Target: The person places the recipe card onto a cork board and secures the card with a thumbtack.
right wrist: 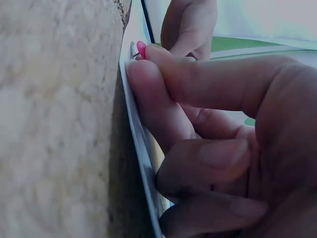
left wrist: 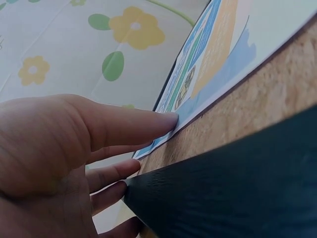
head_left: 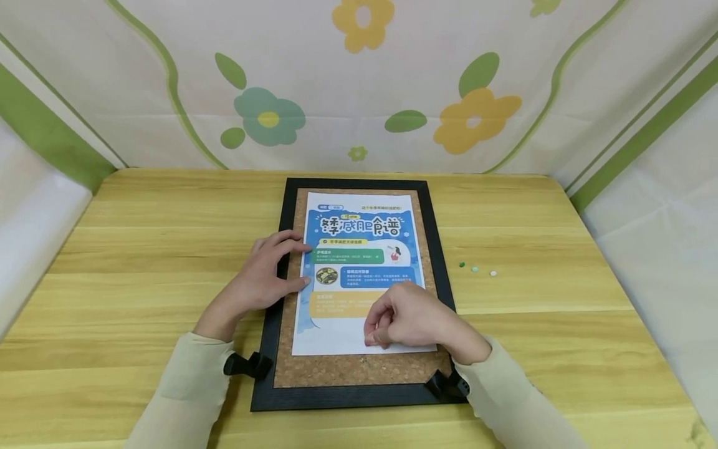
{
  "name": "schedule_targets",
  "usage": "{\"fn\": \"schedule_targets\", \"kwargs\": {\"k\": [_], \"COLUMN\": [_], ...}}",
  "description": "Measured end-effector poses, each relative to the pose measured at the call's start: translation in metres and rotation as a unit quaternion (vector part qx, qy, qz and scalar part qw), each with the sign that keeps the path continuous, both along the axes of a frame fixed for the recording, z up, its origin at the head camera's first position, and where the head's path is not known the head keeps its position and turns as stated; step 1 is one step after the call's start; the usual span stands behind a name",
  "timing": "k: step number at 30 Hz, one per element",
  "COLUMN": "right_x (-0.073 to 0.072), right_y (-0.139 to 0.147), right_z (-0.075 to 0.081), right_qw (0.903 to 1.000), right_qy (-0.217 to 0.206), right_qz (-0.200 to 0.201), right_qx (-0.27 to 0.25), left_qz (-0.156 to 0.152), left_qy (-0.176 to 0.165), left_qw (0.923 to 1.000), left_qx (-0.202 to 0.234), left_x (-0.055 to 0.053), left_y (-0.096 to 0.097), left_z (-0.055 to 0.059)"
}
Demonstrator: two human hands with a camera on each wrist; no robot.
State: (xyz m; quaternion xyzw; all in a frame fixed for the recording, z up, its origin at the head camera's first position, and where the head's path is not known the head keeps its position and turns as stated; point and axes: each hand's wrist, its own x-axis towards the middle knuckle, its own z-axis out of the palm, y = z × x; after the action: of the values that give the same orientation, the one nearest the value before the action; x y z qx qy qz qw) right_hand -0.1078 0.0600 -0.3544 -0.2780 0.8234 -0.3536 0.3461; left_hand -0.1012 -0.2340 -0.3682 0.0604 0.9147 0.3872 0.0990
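Note:
A printed poster in blue, white and orange lies on a framed cork board. My left hand rests at the poster's left edge, thumb and fingertips touching the paper, fingers spread; its thumb presses the edge in the left wrist view. Between thumb and index finger, my right hand pinches a pink push pin over the poster's lower part. The pin's metal point shows in the right wrist view, right at the paper. There the paper's lower edge stands slightly off the cork.
To the right of the board, a green pin, a pale teal pin and a white pin lie on the wooden table. A black frame borders the cork. Behind the table hangs a flowered curtain.

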Motion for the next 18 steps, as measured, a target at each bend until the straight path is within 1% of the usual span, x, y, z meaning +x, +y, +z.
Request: {"fn": "schedule_targets", "kwargs": {"k": [5, 11, 18], "right_x": [0.0002, -0.0012, -0.0054], "right_y": [-0.0006, -0.001, 0.0019], "right_z": [-0.0008, -0.0023, -0.0053], "right_qw": [0.9999, 0.9997, 0.9998], "right_qy": [0.004, 0.005, 0.006], "right_qz": [0.0, 0.016, 0.018], "right_qx": [0.009, 0.017, 0.007], "left_qz": [-0.001, 0.001, 0.001], "left_qy": [0.002, 0.001, 0.0], "left_qw": [1.0, 1.0, 1.0], "left_qx": [0.0, 0.003, 0.0], "left_x": [0.0, 0.0002, 0.0007], "left_y": [-0.0002, -0.0004, -0.0005], "left_z": [-0.0002, -0.0006, -0.0009]}}
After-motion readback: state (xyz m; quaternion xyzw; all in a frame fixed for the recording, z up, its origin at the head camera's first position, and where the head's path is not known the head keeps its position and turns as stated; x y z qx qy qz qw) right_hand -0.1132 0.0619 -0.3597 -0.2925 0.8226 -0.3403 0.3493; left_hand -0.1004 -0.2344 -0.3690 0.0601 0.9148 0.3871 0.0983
